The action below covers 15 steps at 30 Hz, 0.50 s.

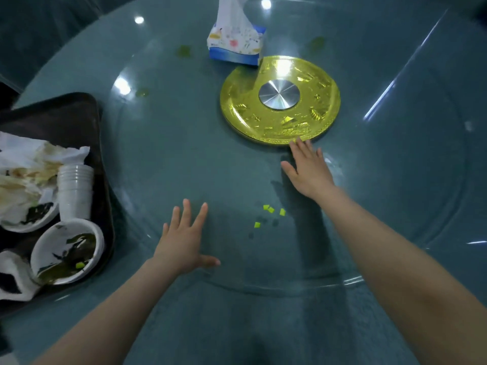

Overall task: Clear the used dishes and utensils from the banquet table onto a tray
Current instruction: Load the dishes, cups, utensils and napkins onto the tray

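Observation:
A dark tray [79, 114] sits at the left edge of the table. It holds a stack of white plastic cups [75, 191] lying on its side, two dirty white bowls [67, 250] [34, 217] and crumpled used napkins [31, 164]. My left hand [184, 238] is flat over the glass turntable [184, 154], fingers spread, holding nothing. My right hand [308, 169] reaches farther out, fingers straight, its fingertips at the near rim of the gold centre disc [279, 101]. Small yellow-green food scraps [271, 210] lie between my hands.
A blue and white tissue box [234, 46] with a tissue sticking up stands behind the gold disc. Greenish smears [184, 50] mark the far glass. The turntable's edge [350, 280] curves close in front of me.

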{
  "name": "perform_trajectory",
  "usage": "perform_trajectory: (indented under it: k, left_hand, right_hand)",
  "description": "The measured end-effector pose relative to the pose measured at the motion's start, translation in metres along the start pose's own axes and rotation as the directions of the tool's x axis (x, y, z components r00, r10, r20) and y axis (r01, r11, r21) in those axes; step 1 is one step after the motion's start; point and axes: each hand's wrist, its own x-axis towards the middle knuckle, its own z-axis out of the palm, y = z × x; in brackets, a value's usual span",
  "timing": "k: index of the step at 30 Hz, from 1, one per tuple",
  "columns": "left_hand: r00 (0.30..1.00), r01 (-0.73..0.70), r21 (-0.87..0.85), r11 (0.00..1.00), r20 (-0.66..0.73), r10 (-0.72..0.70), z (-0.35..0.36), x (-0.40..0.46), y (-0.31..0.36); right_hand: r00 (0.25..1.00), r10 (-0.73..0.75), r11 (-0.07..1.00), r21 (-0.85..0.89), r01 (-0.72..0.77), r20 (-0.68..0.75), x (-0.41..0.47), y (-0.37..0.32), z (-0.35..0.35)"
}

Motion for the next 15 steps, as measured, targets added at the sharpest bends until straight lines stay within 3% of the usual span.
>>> perform_trajectory:
  k: [4, 9, 15]
  left_hand:
    - [1.0, -0.005, 0.04, 0.999, -0.001, 0.005, -0.002, 0.001, -0.003]
    - [1.0, -0.013, 0.068, 0.998, -0.011, 0.013, -0.002, 0.0, -0.002]
    - [1.0, -0.021, 0.09, 0.996, -0.006, 0.022, -0.007, 0.0, 0.001]
  right_hand:
    - [0.996, -0.077, 0.986, 0.146, 0.084, -0.053, -0.043, -0.005, 0.006]
    - [0.992, 0.02, 0.968, 0.251, 0.012, -0.126, -0.113, -0.024, 0.02]
    - [0.992, 0.068, 0.963, 0.267, -0.038, -0.103, -0.117, -0.076, 0.034]
